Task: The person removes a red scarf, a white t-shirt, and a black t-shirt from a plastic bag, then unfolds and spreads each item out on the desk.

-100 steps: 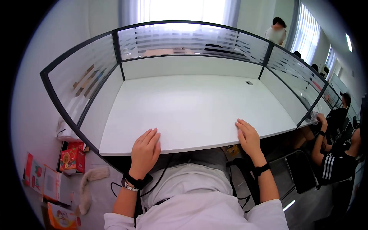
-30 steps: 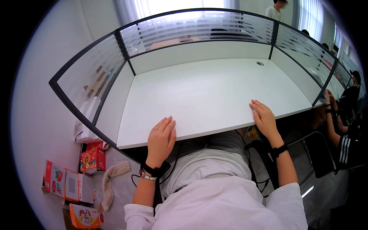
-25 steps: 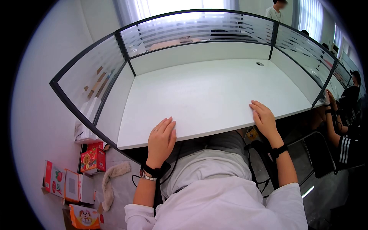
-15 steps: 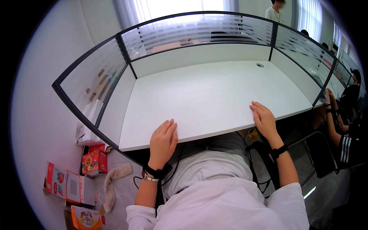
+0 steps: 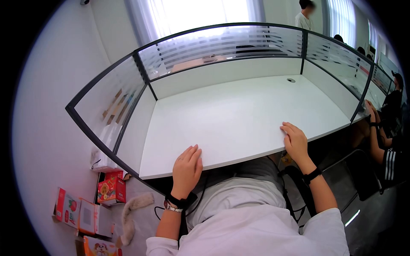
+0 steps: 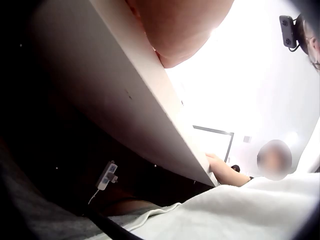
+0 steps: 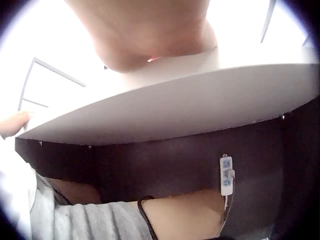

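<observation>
Both hands rest on the near edge of a white desk point(image 5: 230, 115). My left hand point(image 5: 186, 170) lies at the front left, fingers fairly straight and close together, holding nothing. Farther right, my right hand point(image 5: 295, 141) rests on the edge with relaxed, slightly bent fingers and holds nothing. In the left wrist view the heel of the left hand point(image 6: 180, 30) is against the desk edge; the right wrist view shows the right hand point(image 7: 145, 35) on the desk from below, its fingers hidden.
Framed partitions point(image 5: 226, 68) enclose the desk's back and sides. Red boxes point(image 5: 112, 190), open cartons point(image 5: 87, 216) and a furry strip point(image 5: 128, 219) lie on the floor at left. A power strip point(image 7: 226, 176) is mounted under the desk. Other people sit at right; one person point(image 5: 304, 20) stands behind.
The head view has shifted, first bringing the desk up and to the right, then lower in the picture again. Both hands keep their places on the desk edge.
</observation>
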Demonstrator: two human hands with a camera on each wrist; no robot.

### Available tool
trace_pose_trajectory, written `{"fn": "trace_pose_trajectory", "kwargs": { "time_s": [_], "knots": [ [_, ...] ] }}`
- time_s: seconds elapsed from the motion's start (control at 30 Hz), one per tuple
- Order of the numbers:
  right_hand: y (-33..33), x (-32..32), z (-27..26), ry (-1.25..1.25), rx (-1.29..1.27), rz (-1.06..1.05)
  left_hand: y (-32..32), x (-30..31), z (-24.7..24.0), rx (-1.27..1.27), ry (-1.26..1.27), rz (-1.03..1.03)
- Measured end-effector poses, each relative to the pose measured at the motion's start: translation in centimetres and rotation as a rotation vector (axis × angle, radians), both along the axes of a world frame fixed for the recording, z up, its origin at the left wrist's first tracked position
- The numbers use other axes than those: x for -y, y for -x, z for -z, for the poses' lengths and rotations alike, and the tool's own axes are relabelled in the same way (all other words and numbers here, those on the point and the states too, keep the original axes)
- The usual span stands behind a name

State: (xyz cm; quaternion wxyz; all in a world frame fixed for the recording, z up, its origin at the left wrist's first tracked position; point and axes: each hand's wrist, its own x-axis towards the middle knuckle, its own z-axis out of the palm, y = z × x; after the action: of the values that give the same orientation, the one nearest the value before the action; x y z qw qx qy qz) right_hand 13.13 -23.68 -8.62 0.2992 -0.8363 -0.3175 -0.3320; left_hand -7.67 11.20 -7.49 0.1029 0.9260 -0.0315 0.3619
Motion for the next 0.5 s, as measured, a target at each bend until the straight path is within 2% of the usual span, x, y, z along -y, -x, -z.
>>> {"fn": "trace_pose_trajectory", "kwargs": {
  "time_s": [0.5],
  "knots": [
    [-0.21,0.54,0.08,0.045,0.032,-0.032,0.15,0.19,-0.18,0.000,-0.013,0.003]
  ]
}}
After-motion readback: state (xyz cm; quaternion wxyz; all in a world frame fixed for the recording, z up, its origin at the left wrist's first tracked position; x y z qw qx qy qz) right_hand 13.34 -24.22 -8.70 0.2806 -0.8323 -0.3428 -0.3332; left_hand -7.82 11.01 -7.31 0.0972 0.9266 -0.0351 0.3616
